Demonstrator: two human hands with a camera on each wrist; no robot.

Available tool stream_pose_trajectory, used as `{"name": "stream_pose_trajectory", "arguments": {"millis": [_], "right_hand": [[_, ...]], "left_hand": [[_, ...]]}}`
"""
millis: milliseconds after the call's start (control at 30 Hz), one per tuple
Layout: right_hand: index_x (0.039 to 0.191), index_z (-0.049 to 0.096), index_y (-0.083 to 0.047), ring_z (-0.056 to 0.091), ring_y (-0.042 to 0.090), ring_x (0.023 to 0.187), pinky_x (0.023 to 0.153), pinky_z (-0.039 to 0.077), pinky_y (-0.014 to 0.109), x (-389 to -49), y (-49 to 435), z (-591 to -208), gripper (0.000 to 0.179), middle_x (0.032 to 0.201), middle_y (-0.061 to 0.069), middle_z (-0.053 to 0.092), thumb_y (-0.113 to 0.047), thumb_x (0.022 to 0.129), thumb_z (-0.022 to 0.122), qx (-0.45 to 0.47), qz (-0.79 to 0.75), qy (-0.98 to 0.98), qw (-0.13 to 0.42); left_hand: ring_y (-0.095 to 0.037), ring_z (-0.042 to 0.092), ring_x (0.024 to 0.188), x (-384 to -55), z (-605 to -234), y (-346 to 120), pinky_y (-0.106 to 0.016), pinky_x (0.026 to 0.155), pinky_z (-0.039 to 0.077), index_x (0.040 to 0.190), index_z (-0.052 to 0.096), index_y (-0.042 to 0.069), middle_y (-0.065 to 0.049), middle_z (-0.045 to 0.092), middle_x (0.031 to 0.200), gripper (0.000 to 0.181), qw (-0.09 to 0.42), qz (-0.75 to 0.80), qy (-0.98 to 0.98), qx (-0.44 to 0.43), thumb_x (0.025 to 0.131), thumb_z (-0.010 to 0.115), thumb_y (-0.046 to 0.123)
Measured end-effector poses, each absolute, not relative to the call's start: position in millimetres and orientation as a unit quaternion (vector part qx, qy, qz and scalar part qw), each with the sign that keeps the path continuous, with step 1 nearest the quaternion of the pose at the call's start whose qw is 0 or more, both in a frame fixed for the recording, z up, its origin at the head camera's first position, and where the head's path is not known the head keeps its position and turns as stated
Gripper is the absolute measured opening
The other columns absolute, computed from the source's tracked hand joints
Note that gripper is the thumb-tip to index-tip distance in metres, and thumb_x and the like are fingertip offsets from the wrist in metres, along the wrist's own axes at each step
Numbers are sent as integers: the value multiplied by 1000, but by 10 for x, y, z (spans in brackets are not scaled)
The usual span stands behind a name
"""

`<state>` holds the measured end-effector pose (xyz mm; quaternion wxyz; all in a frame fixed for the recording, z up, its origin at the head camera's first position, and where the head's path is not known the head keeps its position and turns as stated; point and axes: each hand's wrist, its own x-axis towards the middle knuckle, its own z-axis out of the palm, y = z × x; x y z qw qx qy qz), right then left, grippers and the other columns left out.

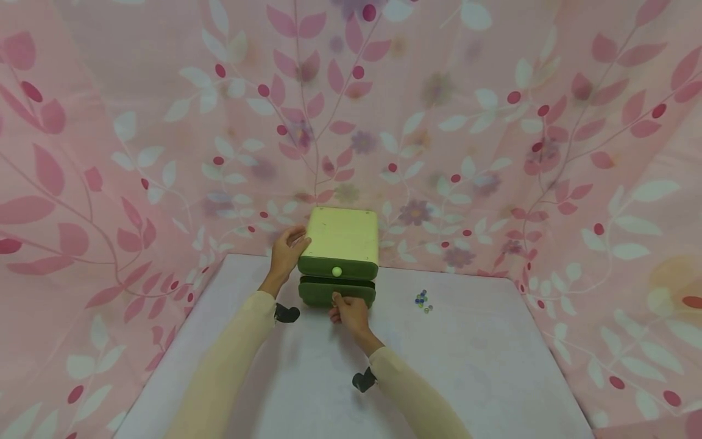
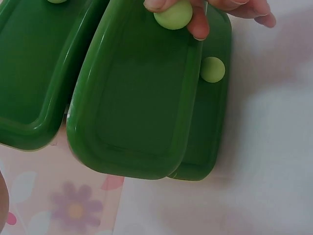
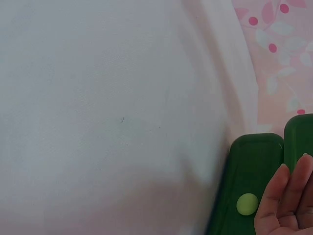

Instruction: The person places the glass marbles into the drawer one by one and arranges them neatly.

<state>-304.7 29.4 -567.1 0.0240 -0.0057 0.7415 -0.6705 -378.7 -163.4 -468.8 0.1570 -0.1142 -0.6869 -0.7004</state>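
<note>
A small cabinet (image 1: 342,235) with a pale yellow-green body and dark green drawer fronts stands at the back of the table. My left hand (image 1: 287,251) rests against its left side, thumb near the top edge. The middle drawer (image 2: 132,98) sticks out past the top drawer (image 2: 29,73) and the bottom drawer (image 2: 198,132). With thumb and fingers, my right hand (image 1: 351,312) pinches the middle drawer's round light green knob (image 2: 173,15). The bottom drawer's knob (image 3: 247,204) shows beside my right fingers in the right wrist view. What lies inside the drawers is hidden.
Several small glass marbles (image 1: 421,300), blue and greenish, lie in a cluster right of the cabinet on the white tabletop (image 1: 466,366). A pink floral curtain (image 1: 417,122) hangs close behind the cabinet and along both sides of the table.
</note>
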Motion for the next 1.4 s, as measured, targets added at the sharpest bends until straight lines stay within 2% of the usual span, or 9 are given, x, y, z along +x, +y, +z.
{"name": "stream_pose_trajectory", "arguments": {"millis": [233,367,567,767,900,1100,1300,1400], "right_hand": [[91,72,6,67,18,57,58,61,32,-3003,291,-5670,40,68,12,69,-31,99,59,7,-674,739,29],[93,72,6,69,21,61,61,61,34,-2983,297,-5688,42,70,16,69,-33,99,60,5,-675,737,30],[94,71,8,67,17,59,61,62,35,-2973,295,-5725,43,68,12,69,-33,99,59,-1,-665,746,26],[90,72,4,67,17,58,62,62,36,-2931,296,-5727,42,67,10,69,-35,98,59,-2,-658,753,22],[93,72,8,67,17,58,59,61,34,-2909,295,-5745,45,67,10,69,-35,98,60,-4,-661,750,18],[94,72,8,67,17,56,58,61,31,-2850,285,-5764,45,65,9,68,-35,97,61,-2,-663,748,20],[91,73,8,69,31,62,59,62,38,-2784,282,-5759,43,69,19,69,-33,98,60,-9,-677,736,20],[89,73,6,69,33,63,59,61,38,-2787,293,-5754,41,69,20,68,-32,98,60,-15,-681,732,13]], "left_hand": [[-43,42,132,-3769,-4672,-1636,-42,110,39,134,46,-15,-33,46,137,48,147,-695,-695,-107,92,65,1],[-43,40,133,-3749,-4650,-1635,-45,111,37,135,45,-15,-33,45,137,48,143,-691,-701,-107,93,64,0],[-42,41,133,-3739,-4644,-1630,-44,111,37,134,46,-14,-31,46,137,48,141,-690,-702,-104,93,64,2],[-41,41,133,-3738,-4648,-1639,-40,110,39,134,46,-14,-31,46,138,48,139,-692,-700,-106,93,65,2],[-40,42,133,-3729,-4633,-1636,-38,109,40,134,47,-13,-30,47,137,48,139,-685,-708,-104,93,65,4],[-43,42,132,-3683,-4596,-1647,-48,109,39,133,49,-11,-32,48,136,45,146,-666,-724,-107,93,64,3],[-43,42,131,-3681,-4616,-1648,-50,109,38,134,47,-13,-32,48,136,47,148,-655,-734,-106,93,64,3],[-43,42,132,-3742,-4641,-1642,-51,110,37,133,49,-12,-32,48,136,47,148,-666,-722,-110,93,65,5]]}}
